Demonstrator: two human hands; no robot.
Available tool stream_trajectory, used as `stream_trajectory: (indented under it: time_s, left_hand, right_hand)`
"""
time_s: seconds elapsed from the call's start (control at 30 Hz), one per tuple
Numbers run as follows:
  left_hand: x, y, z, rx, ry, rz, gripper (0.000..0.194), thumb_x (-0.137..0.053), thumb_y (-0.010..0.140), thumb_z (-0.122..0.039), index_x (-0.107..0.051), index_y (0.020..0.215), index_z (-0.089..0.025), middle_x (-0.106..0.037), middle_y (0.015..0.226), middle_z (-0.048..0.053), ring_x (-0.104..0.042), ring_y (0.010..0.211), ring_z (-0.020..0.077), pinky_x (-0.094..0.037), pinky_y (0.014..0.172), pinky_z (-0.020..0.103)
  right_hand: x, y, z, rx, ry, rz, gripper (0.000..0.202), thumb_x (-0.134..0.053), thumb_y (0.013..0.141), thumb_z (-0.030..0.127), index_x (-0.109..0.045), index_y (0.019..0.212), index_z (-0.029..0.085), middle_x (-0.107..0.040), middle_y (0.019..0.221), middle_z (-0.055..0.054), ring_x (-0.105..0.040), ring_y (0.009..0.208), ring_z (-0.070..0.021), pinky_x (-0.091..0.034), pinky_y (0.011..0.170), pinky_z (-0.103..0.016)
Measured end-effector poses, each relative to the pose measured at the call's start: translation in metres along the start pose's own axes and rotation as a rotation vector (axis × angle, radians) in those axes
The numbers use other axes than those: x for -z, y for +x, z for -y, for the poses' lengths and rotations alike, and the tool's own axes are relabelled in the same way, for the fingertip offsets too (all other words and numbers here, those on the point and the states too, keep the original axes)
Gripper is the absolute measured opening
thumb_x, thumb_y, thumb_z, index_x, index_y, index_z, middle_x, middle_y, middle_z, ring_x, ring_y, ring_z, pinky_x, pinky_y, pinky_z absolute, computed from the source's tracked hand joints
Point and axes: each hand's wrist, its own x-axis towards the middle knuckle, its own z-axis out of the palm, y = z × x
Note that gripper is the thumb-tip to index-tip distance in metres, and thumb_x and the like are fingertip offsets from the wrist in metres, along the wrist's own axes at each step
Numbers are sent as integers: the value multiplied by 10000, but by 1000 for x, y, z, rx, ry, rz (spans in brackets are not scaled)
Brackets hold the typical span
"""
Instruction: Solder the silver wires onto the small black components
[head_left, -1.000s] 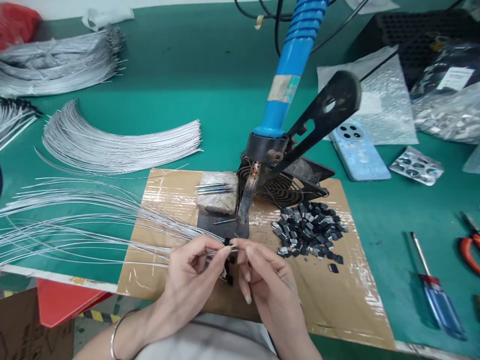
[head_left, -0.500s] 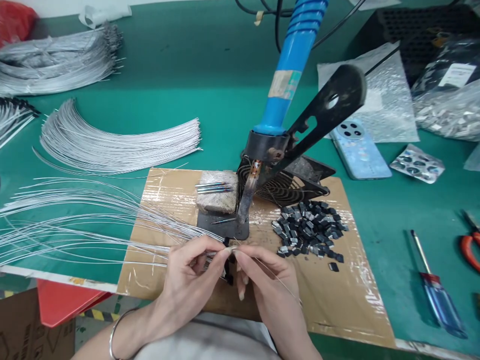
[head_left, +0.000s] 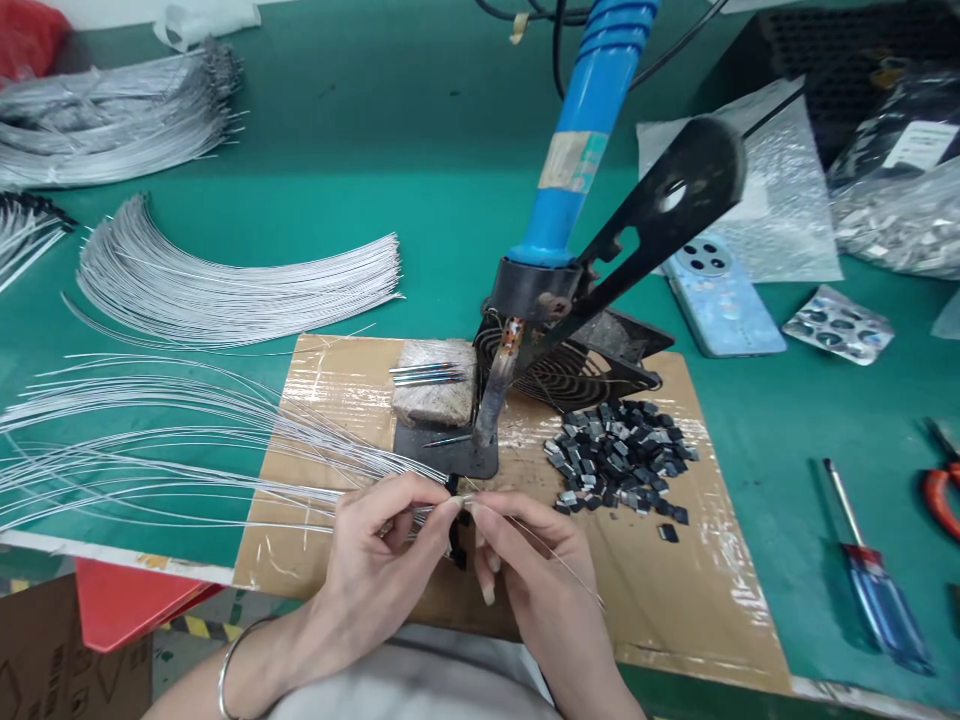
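My left hand (head_left: 390, 545) and my right hand (head_left: 536, 555) meet fingertip to fingertip above the front of a brown cardboard sheet (head_left: 660, 610). Each pinches thumb against forefinger at one small spot, where a thin wire (head_left: 559, 560) runs out across my right hand. The piece between the fingertips is mostly hidden. Many white wires (head_left: 300, 470) fan out leftward from behind my left hand, with black ends (head_left: 457, 545) beside the fingertips. Just behind the hands, a blue-handled soldering iron (head_left: 559, 190) points down in a black holder.
Small black parts (head_left: 619, 455) lie heaped right of the hands. A black fan (head_left: 555, 370) and a block (head_left: 435, 385) with metal tips stand behind. Farther right are a phone (head_left: 727, 300), a screwdriver (head_left: 881, 590) and red-handled pliers (head_left: 941, 495). A wire bundle (head_left: 240, 290) lies back left.
Both hands hold nearly the same place and pinch. The lower fingers of my right hand have shifted slightly, and the view has moved a little.
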Motion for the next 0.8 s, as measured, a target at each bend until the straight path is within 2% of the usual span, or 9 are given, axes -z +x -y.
stream_trajectory:
  time_s: [0.2,0.43,0.7,0.8]
  left_hand:
    - [0,-1,0,-23,18,5,205,-628,975,-189,-699,783,-173,-507,600,-43,-343,528,95,-274,488,252]
    - [1,-2,-2,-71,78,-8,180,-639,958,-160,-711,793,-178,-507,593,-40,-367,524,98,-278,485,248]
    - [4,2,-6,-108,110,21,167,-657,935,-135,-720,784,-173,-585,618,-26,-404,537,96,-305,505,240]
    - [3,3,-7,-92,114,4,175,-657,928,-138,-724,770,-169,-555,586,-34,-380,513,92,-289,487,241]
  right_hand:
    - [-2,0,3,-15,20,-6,181,-873,786,411,-854,814,233,-618,550,21,-507,406,-71,-400,363,-172]
    - [0,0,7,-30,-3,16,190,-856,803,406,-845,800,216,-586,551,25,-484,418,-73,-387,374,-186]
    - [13,6,16,-98,-86,118,196,-869,799,394,-837,756,206,-637,553,4,-516,423,-78,-397,385,-182]
    - [13,7,18,-107,-67,128,195,-867,803,398,-842,769,208,-635,563,2,-517,426,-79,-414,386,-186]
